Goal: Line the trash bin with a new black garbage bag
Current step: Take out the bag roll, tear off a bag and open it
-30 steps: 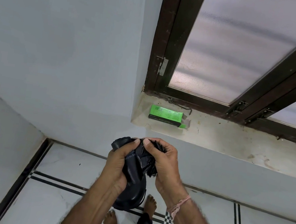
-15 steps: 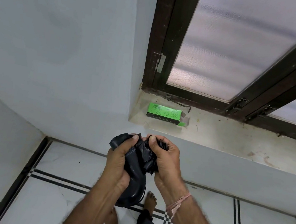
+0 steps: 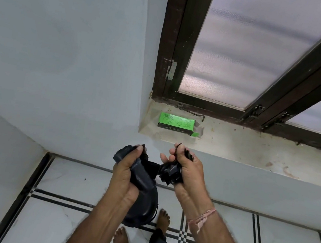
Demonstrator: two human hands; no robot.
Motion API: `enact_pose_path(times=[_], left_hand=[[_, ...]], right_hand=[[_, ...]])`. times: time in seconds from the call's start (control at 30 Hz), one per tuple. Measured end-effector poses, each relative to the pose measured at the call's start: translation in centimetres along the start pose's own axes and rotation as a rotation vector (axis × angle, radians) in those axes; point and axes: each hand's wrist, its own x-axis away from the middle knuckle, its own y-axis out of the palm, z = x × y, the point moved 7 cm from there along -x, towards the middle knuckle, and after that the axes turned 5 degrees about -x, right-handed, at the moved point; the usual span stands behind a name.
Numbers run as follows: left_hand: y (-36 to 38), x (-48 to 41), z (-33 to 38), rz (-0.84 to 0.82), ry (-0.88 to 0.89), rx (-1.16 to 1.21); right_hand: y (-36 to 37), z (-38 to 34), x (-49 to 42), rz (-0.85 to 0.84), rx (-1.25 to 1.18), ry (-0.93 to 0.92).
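Left hand [image 3: 126, 175] is closed around a roll [image 3: 141, 175] of black bags, thumb pressed on its upper end, apparently to anchor it. Right hand [image 3: 184, 170] is clenched on a crumpled bag [image 3: 169, 172], fingers curled tight, held just beside the roll with a short black strip between them, a hold that suits tearing one bag off. A dark rounded object [image 3: 144, 209] hangs below the left hand; whether it is the bin cannot be told. Green box [image 3: 176, 123] lies open-ended on the sill [image 3: 253, 150]. Judgement: bag not yet unfolded; lining not begun.
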Motion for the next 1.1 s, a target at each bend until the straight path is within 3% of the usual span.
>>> enact_pose_path(times=[0.27, 0.6, 0.73, 0.87, 1.03, 1.1], left_hand=[[-1.5, -0.7, 1.2, 0.093, 0.098, -0.119], [-4.2, -1.6, 2.2, 0.158, 0.105, -0.114], [-1.8, -0.5, 0.5, 0.094, 0.051, -0.229], [1.5, 0.0, -0.1, 0.063, 0.005, -0.118], [4.7, -0.3, -1.0, -0.049, -0.025, 0.048], [5.9, -0.5, -0.7, -0.118, 0.022, 0.056]], right_hand=[[0.7, 0.6, 0.5, -0.161, 0.254, 0.056], [-2.1, -3.2, 0.5, -0.084, 0.355, -0.086], [-0.2, -1.8, 1.7, -0.239, 0.647, -0.074], [0.3, 0.3, 2.6, -0.460, 1.011, -0.058], [0.3, -2.2, 1.3, -0.508, 1.025, -0.222], [0.0, -3.8, 0.0, -0.502, 0.905, -0.169]])
